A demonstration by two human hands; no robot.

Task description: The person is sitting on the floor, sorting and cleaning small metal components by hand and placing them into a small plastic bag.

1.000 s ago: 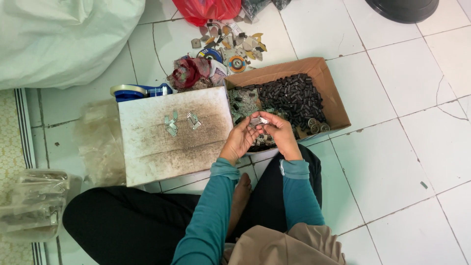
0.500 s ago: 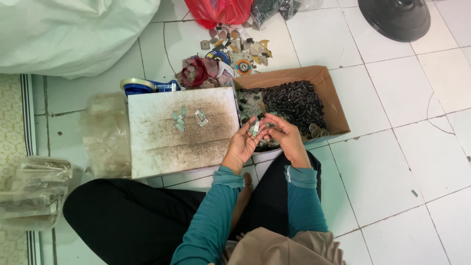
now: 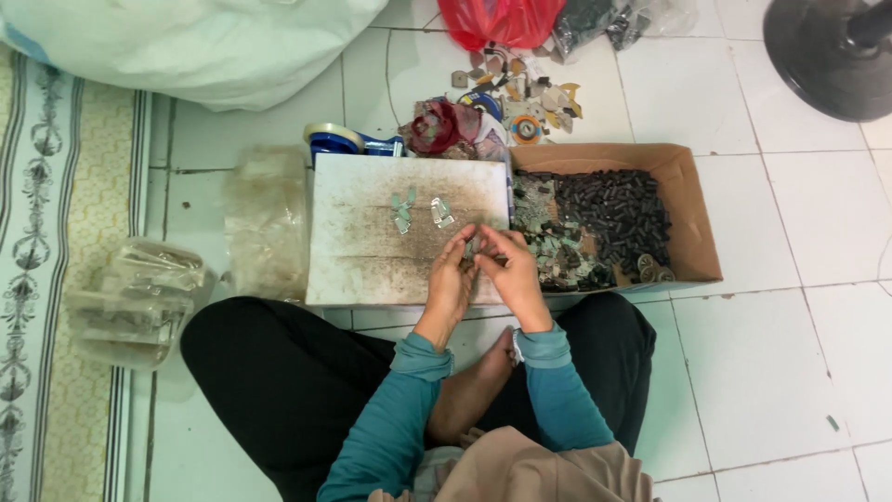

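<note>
I sit cross-legged on a white tiled floor. My left hand [image 3: 452, 279] and my right hand [image 3: 507, 270] meet over the right edge of a scuffed white board [image 3: 372, 251], pinching a small pale green part [image 3: 471, 245] between their fingertips. Several similar small parts [image 3: 420, 209] lie on the board just beyond my hands. To the right stands an open cardboard box [image 3: 692, 223] filled with small dark pieces and greenish parts.
A blue tape dispenser [image 3: 346, 142] and a heap of mixed scraps [image 3: 502, 102] lie behind the board. Clear plastic bags [image 3: 139, 297] sit at the left, a white sack [image 3: 204, 42] and red bag [image 3: 497, 19] at the back, a dark fan base [image 3: 827, 56] at top right.
The view has shifted so the board and box sit lower and further right. My hands moved slightly left from the box edge onto the board's right edge, still together.
</note>
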